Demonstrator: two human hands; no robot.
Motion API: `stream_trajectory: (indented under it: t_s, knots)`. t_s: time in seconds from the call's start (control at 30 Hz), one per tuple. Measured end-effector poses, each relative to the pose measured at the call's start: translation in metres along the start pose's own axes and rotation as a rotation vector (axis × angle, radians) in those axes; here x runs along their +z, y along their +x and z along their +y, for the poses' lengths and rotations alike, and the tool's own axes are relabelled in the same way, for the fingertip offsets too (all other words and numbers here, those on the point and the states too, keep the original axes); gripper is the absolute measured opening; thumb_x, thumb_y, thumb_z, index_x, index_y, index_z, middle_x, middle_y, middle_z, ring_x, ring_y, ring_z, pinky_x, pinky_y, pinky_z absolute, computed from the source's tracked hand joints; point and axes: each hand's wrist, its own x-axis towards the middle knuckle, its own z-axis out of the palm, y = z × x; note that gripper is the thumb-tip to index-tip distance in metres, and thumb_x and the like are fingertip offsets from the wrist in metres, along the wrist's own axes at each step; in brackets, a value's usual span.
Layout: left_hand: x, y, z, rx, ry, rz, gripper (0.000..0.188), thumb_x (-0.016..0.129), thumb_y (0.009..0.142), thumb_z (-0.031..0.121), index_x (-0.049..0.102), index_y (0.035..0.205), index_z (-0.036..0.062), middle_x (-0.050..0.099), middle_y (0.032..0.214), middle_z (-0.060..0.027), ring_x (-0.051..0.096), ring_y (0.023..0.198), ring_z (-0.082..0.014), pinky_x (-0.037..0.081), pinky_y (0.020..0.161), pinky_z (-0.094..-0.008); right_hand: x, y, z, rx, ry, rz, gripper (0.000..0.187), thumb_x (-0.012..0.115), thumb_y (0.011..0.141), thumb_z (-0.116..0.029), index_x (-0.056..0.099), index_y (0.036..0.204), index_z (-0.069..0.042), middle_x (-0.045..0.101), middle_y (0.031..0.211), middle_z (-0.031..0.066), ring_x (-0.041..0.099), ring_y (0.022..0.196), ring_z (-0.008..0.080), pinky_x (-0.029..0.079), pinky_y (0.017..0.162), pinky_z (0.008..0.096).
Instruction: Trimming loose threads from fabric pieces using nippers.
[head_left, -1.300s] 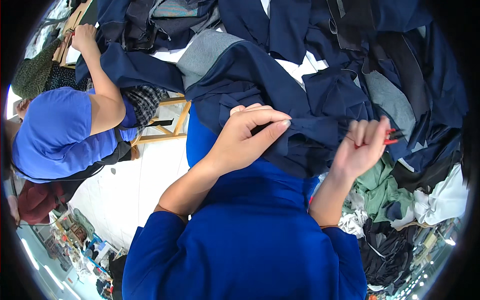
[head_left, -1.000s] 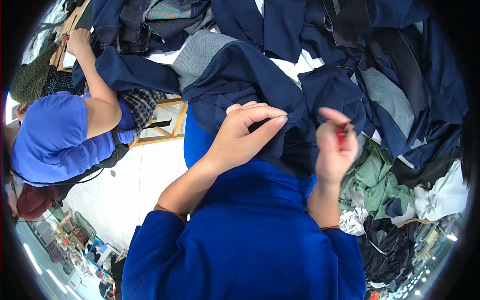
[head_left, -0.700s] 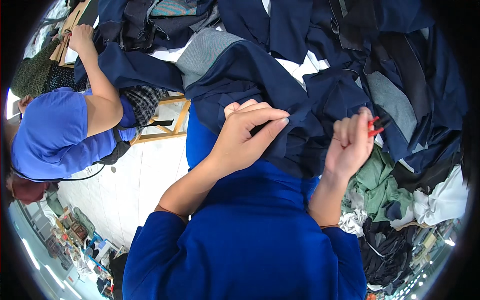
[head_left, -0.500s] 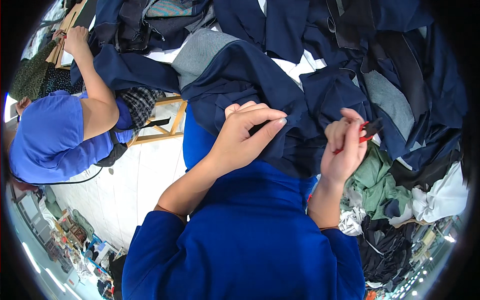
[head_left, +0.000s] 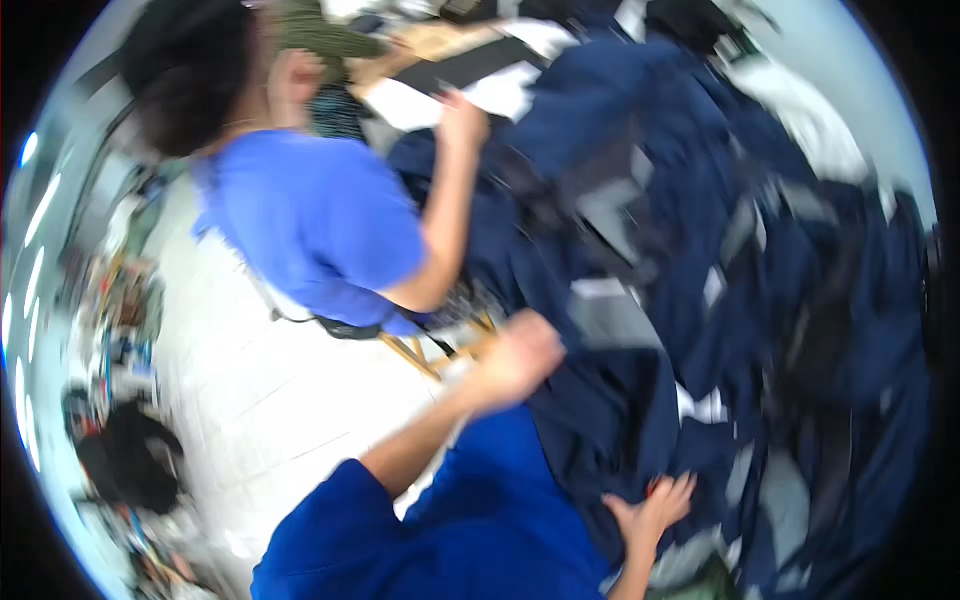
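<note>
My left hand (head_left: 515, 362) is raised at the near edge of the dark navy cloth (head_left: 615, 400), beside my blue clothing. Motion smears its fingers, and I cannot make out anything in them. Lower and to the right, my right hand (head_left: 650, 515) is over the navy cloth, thumb and fingers spread around a small red-handled pair of thread snips (head_left: 654, 487). Only a bit of red shows between the fingers; the blades are hidden or blurred. The cloth under both hands lies in folds, with grey patches (head_left: 785, 505) showing among them.
A co-worker in a violet-blue top (head_left: 310, 200) sits close on the left, one arm over the heap. A wooden stool (head_left: 415, 355) stands between us on the white floor (head_left: 265, 400). Green fabric (head_left: 705, 585) lies near my right wrist. A black bundle (head_left: 130, 455) is at far left.
My view has swung left, bringing the co-worker nearer the middle and blurring the picture. My left hand's pinch has become blurred. My right hand has lowered toward the navy cloth with the thread snips.
</note>
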Motion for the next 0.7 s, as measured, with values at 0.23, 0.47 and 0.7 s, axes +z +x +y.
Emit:
stream_trajectory:
  t_s: [0.23, 0.47, 0.7]
  knots:
    - [0.008, 0.017, 0.092, -0.129, -0.889, -0.351, 0.045, 0.06, 0.084, 0.025, 0.042, 0.12, 0.007, 0.055, 0.112, -0.0142, 0.052, 0.106, -0.0305, 0.037, 0.089, -0.0426, -0.024, 0.02, -0.005, 0.265, 0.686, 0.001, 0.016, 0.068, 0.077, -0.009, 0.053, 0.076, -0.005, 0.054, 0.076, 0.0096, 0.047, 0.067, 0.0216, 0.042, 0.07, 0.0371]
    - [0.026, 0.027, 0.109, 0.149, -0.846, -0.941, 0.086, 0.073, 0.066, 0.035, 0.034, 0.134, -0.0002, 0.041, 0.132, -0.0244, 0.04, 0.123, -0.0365, 0.032, 0.102, -0.0412, -0.084, 0.031, -0.038, -0.093, 1.014, 0.1, 0.032, 0.069, 0.068, 0.006, 0.04, 0.063, -0.007, 0.034, 0.062, -0.0019, 0.033, 0.06, 0.0099, 0.033, 0.06, 0.0253]
    - [0.088, -0.014, 0.13, -0.341, -1.74, -0.322, 0.068, 0.067, 0.079, 0.004, 0.034, 0.138, 0.0059, 0.043, 0.136, -0.0097, 0.039, 0.125, -0.0161, 0.029, 0.106, -0.0297, -0.103, 0.027, -0.052, -0.466, 0.879, 0.16, 0.034, 0.076, 0.069, -0.004, 0.042, 0.075, -0.006, 0.04, 0.07, 0.0049, 0.04, 0.066, 0.0217, 0.039, 0.071, 0.0378]
